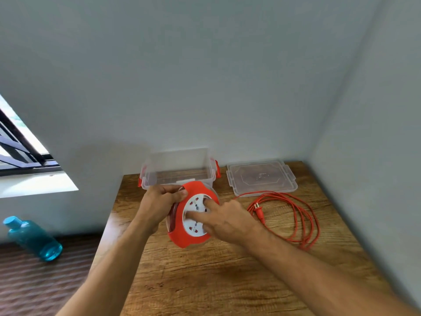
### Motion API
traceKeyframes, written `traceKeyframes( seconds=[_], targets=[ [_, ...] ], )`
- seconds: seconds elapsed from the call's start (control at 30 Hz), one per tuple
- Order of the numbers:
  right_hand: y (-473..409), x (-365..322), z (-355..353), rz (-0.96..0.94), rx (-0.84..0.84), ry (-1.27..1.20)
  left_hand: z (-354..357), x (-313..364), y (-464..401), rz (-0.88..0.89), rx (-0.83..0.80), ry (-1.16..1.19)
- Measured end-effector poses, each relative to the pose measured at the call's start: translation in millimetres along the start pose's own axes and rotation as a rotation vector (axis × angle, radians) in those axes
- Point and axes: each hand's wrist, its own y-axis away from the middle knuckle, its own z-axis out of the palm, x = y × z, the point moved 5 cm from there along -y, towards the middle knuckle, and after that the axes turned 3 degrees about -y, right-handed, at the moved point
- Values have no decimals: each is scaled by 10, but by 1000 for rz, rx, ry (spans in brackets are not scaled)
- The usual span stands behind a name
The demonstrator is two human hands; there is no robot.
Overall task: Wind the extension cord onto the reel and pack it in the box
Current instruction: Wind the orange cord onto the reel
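An orange reel (182,236) with a white socket face is held tilted above the wooden table (205,277). My left hand (159,201) grips its upper left rim. My right hand (227,218) rests on the white face, two fingers pressed into it. The orange cord (300,215) lies in loose loops on the table to the right, its plug (259,213) near my right hand. A clear box (180,167) with orange latches stands open behind the reel.
The box's clear lid (262,177) lies flat to the right of the box, by the wall corner. A blue bottle (34,239) lies on the floor at left. A window (20,147) is at far left.
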Motion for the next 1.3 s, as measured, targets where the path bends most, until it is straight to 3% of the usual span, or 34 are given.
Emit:
traceKeyframes(
  seconds=[0.1, 0.2, 0.27, 0.3, 0.33, 0.37, 0.47, 0.5, 0.6, 0.77, 0.87, 1.13, 1.3],
  targets=[
    [12, 95, -62, 525, 151, -369, 26, -35, 32, 69, 81, 45],
    [71, 35, 72, 1013, 259, -1036, 104, -90, 85, 110, 145, 61],
    [82, -74, 210, 1205, 283, -1536, 127, -129, 118, 115, 191, 33],
    [96, -116, 234, 1242, 271, -1665, 124, -151, 123, 98, 210, 38],
    [117, -134, 217, 1221, 243, -1671, 114, -181, 112, 70, 223, 58],
    [148, -112, 172, 1142, 200, -1519, 97, -218, 101, 32, 233, 86],
    [177, -16, -71, 629, 116, -503, 54, -293, 83, -67, 242, 145],
    [171, -29, -97, 431, 114, -311, 50, -307, 80, -82, 233, 145],
    [203, 2, 17, 40, -12, -143, 60, -269, 95, -100, 171, 127],
    [251, 148, 114, -291, -65, -16, 9, -150, 76, -152, 49, 71],
    [241, 135, 85, -383, -91, 21, 15, -110, 67, -155, -17, 20],
    [87, -153, 114, -270, -198, 58, -25, -114, 120, -130, 8, 12],
    [38, -143, 63, -320, -242, 82, -38, -158, 155, -156, 14, 20]
  ],
)
